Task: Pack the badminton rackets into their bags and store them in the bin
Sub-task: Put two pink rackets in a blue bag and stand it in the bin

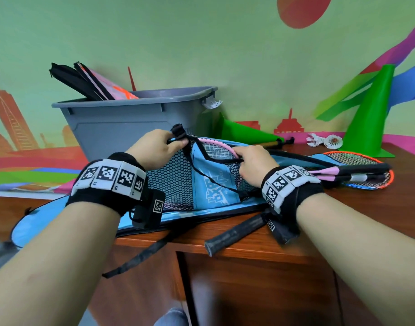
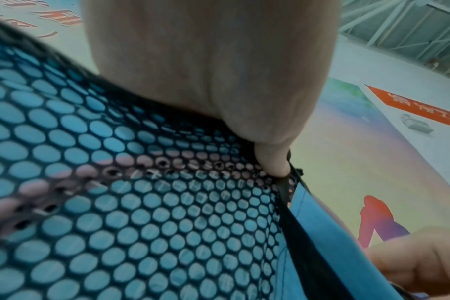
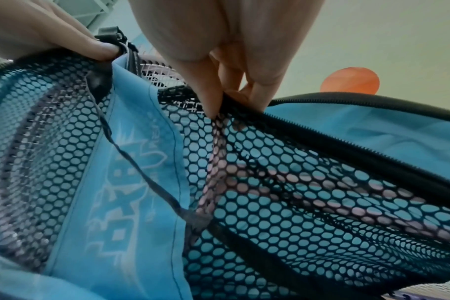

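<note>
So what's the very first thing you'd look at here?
Probably the light blue fabric racket bag with black mesh panels at the front edge of the wooden table, its opening held by the left hand and the right hand, a pink-framed racket showing inside. Behind it stands a grey plastic bin with bags sticking out, and a tall green plastic cone stands at the right.

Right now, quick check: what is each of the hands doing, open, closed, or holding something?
Left hand: closed, pinching the black zipper end of the blue racket bag.
Right hand: closed, pinching the bag's mesh edge beside the pink racket.
</note>
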